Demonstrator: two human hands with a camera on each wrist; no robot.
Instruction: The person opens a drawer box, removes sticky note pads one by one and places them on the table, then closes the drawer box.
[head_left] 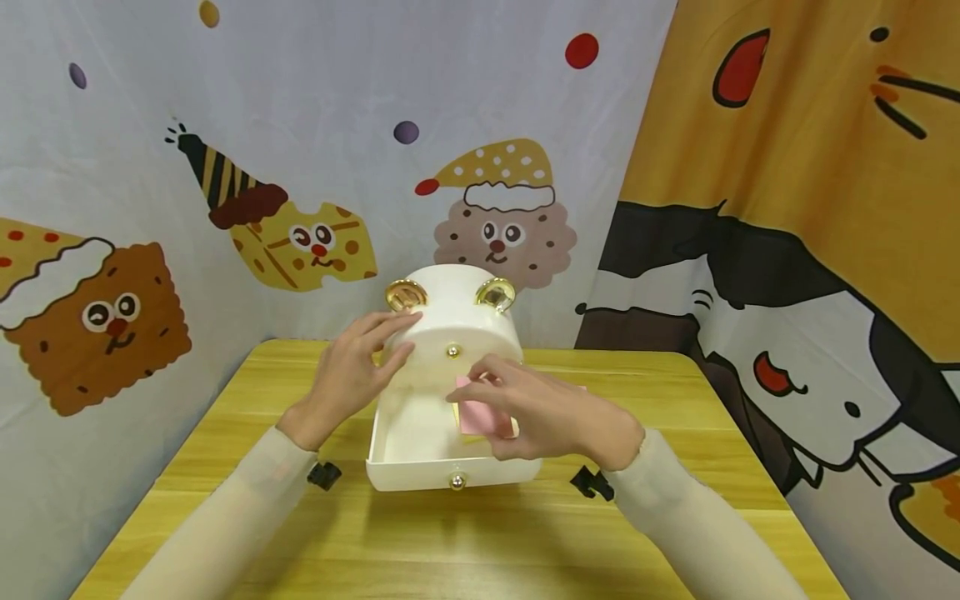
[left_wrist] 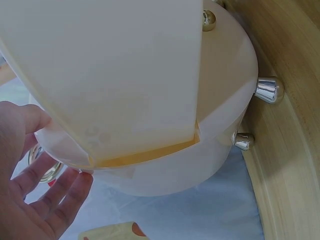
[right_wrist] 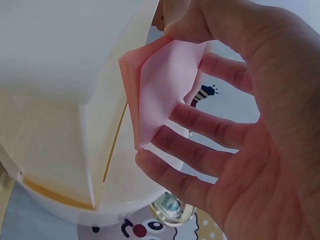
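Note:
A white storage box [head_left: 457,287] with two gold, ear-like rings stands on the table, its lower drawer [head_left: 412,477] pulled out toward me. Over the right part of the drawer, my right hand [head_left: 555,408] holds a pad of pink sticky notes [right_wrist: 167,85] between thumb and fingers. A yellow edge shows below the pink pad in the head view. My left hand [head_left: 348,371] is at the box's left side, its fingers [left_wrist: 65,200] spread and slightly bent, the tips right at the white shell.
The box and drawer stand on a yellow wood-grain table [head_left: 615,508]. Behind hangs a cloth backdrop [head_left: 315,100] with cartoon figures. A gold knob [head_left: 457,481] sticks out from the drawer front, another gold knob [head_left: 453,351] from the box above it. Small silver feet [left_wrist: 270,90] are under the box.

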